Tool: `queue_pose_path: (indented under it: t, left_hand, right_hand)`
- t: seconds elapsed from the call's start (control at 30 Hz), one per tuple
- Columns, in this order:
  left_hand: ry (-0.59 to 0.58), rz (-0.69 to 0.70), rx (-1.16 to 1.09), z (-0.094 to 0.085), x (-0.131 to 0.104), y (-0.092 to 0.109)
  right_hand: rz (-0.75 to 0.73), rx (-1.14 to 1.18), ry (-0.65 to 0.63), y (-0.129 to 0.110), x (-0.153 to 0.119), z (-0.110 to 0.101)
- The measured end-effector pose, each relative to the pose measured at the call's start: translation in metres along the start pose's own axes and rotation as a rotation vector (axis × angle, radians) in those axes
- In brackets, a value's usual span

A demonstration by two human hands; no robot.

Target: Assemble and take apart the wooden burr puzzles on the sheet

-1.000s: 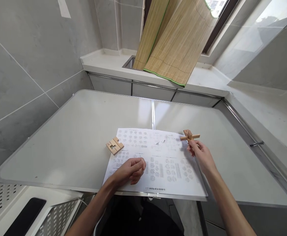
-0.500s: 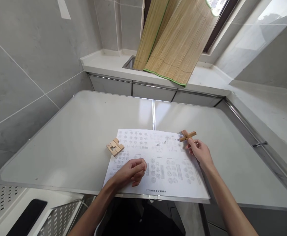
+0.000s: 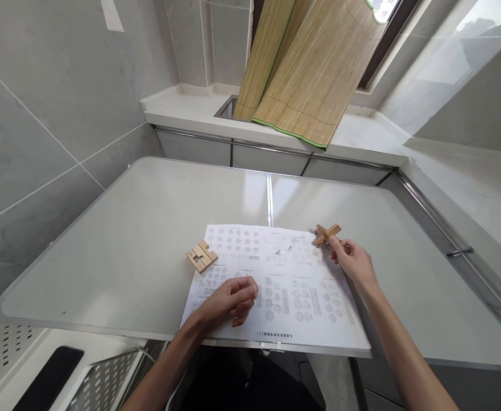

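Observation:
A cross-shaped wooden puzzle (image 3: 327,234) sits at the far right corner of the printed sheet. My right hand (image 3: 353,261) pinches its near arm between thumb and fingers. The fingertips under it are partly hidden. Over the lower middle of the sheet (image 3: 237,262) rests my left hand (image 3: 235,299), fingers curled in, and whatever they may hold does not show. A second wooden puzzle (image 3: 201,256), flat and blocky with a gap in its middle, lies across the sheet's left edge. Rows of small puzzle diagrams cover the paper.
The folding table (image 3: 125,240) has a seam down its middle. A black phone (image 3: 48,377) lies on a white perforated stand at the lower left. Beyond the table, a bamboo mat (image 3: 314,74) hangs over a counter (image 3: 181,108) with a sink.
The wooden cross has turned slightly in my right hand, its arms now at a different angle. The left hand and the flat puzzle stay where they were.

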State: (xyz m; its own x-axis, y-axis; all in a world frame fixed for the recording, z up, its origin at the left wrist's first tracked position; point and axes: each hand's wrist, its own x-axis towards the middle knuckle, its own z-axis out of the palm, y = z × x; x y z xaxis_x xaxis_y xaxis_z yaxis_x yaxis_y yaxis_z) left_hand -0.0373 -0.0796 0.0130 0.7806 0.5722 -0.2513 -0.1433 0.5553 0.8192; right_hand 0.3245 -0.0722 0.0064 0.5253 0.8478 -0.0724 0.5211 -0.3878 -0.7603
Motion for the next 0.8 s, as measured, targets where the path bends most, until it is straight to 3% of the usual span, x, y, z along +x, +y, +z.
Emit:
queue_pose_path:
  t: [0.27, 0.33, 0.5, 0.57, 0.73, 0.8]
  left_hand:
    - [0.008, -0.005, 0.011, 0.001, 0.000, 0.002]
    - [0.002, -0.009, 0.024, 0.001, 0.000, 0.002]
    - [0.045, 0.037, 0.111, 0.003, -0.009, 0.011]
    - [0.183, 0.101, 0.233, 0.003, -0.015, 0.020]
    - [0.922, 0.311, 0.954, -0.011, -0.020, 0.040]
    - [1.067, 0.363, 1.221, -0.023, -0.019, 0.039]
  right_hand:
    - [-0.006, -0.070, 0.021, -0.005, -0.012, -0.002]
    - [-0.009, -0.035, -0.011, -0.005, -0.028, -0.001]
    - [-0.069, 0.173, -0.251, 0.001, -0.089, 0.009]
    - [-0.106, 0.210, -0.325, 0.005, -0.109, 0.014]
    - [-0.116, 0.249, -0.356, 0.012, -0.129, 0.022]
    - [-0.116, 0.253, -0.339, 0.012, -0.129, 0.023]
